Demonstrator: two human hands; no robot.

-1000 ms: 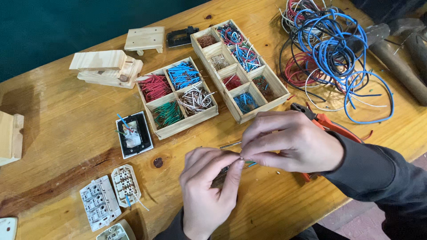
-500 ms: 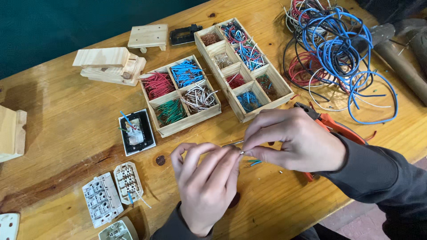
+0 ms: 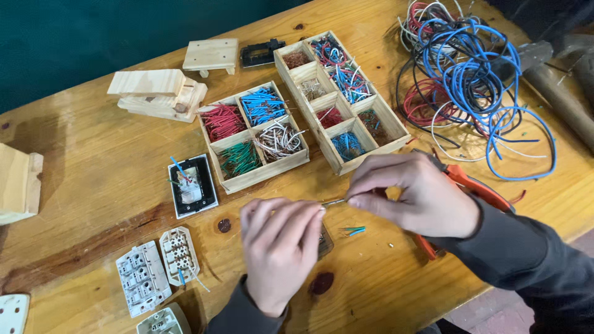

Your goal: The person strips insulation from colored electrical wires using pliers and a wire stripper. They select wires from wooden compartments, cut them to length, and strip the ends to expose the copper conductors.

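Above wooden workbench [image 3: 93, 167]: left hand [image 3: 281, 247] and right hand [image 3: 414, 198] now drawn further apart, fingertips pinched on thin wire piece [image 3: 334, 201] between them.

Both the left hand [image 3: 281, 247] and right hand [image 3: 421, 195] are bare, with dark grey long sleeves [image 3: 532, 272].

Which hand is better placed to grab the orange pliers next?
Right, probably. The right hand lies directly over the orange pliers while pinching a short wire; the left hand sits farther away, across the table.
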